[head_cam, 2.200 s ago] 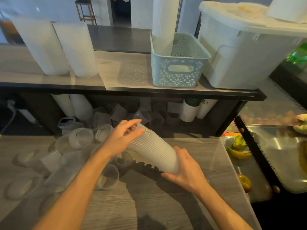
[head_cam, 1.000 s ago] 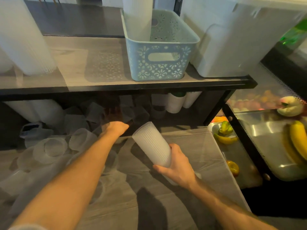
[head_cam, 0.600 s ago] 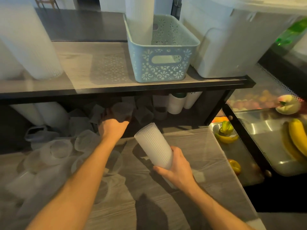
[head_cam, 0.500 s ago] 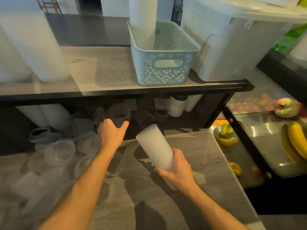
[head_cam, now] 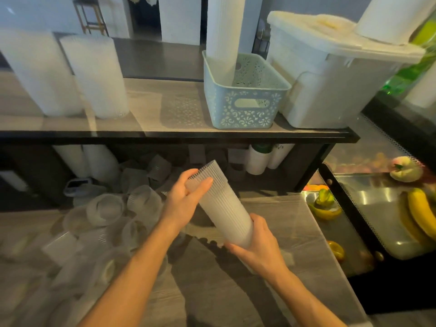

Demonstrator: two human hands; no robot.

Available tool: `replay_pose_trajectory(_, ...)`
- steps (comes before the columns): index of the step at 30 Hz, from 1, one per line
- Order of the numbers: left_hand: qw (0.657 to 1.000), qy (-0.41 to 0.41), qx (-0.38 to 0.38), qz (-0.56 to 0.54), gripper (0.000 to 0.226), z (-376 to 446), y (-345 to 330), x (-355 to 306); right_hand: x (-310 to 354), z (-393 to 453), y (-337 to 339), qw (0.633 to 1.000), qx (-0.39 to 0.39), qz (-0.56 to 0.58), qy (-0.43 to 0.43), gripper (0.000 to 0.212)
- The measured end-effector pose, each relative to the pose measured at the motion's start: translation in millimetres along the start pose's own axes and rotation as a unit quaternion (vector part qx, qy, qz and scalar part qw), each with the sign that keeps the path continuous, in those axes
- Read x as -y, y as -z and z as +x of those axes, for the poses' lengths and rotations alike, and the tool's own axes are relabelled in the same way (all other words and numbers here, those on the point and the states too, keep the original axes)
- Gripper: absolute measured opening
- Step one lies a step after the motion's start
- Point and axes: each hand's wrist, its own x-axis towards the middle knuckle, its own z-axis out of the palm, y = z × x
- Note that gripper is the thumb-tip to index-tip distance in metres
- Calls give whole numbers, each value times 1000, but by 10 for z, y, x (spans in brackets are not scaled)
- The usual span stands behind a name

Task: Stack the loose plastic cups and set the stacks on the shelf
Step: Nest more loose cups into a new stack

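The stack of plastic cups (head_cam: 224, 206) lies tilted between both hands above the grey counter (head_cam: 278, 208), its open end pointing up and away toward the shelf (head_cam: 165, 128). The right hand (head_cam: 256, 246) has its fingers curled round the lower end, as it did half a second ago. The left hand (head_cam: 182, 197), which was then reaching under the shelf toward a loose cup, is now back at the top of the stack with thumb and fingers wrapped round the rim. That suggests one more cup has just been seated on the stack, though the clear ribbed plastic makes it hard to tell the new cup from the rest. If so, the stack has grown by one and this cycle is closing. Plenty of loose cups (head_cam: 106, 208) lie jumbled on the counter to the left and in the dark space below the shelf, so stacking looks far from finished. Two tall finished stacks (head_cam: 70, 74) already stand on the shelf at left, beside the blue basket (head_cam: 245, 100), leaving bare room between for this one.
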Motion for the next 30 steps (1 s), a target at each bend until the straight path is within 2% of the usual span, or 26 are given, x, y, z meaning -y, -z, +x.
replay_pose_trajectory(4, 998, -7, -18, 64, 69, -78, -7, -13, -56, -24, 41, 1000, 0, 3, 1, 84)
replay_pose_trajectory(9, 994, 20, 16, 106, 73, -111, -27, -84, -145, -52, 103, 1000, -3, 19, -5, 80)
replay_pose_trajectory(14, 997, 37, 37, 53, 84, -206, -169, -130, -196, -56, 114, 999, 0, 40, -5, 83)
replay_pose_trajectory(18, 995, 35, 51, 81, 79, -307, -309, -99, -214, -24, 93, 999, -10, 49, -1, 85)
replay_pose_trajectory(21, 991, 58, 102, 66, 87, -367, -357, -50, -267, -22, 52, 999, -10, 53, 7, 81)
replay_pose_trajectory(23, 987, 76, 109, 85, 90, -336, -357, -5, -308, -22, 20, 998, -6, 57, 2, 77)
replay_pose_trajectory(26, 988, 98, 98, 66, 71, -207, -381, 21, -347, 9, -8, 998, -6, 59, -12, 78)
replay_pose_trajectory(28, 992, 112, 51, 34, 47, -37, -374, 50, -357, 45, 18, 998, -6, 57, -19, 80)
replay_pose_trajectory(30, 992, 119, -15, 51, 38, 209, -339, 152, -373, 91, 60, 998, 4, 53, -24, 82)
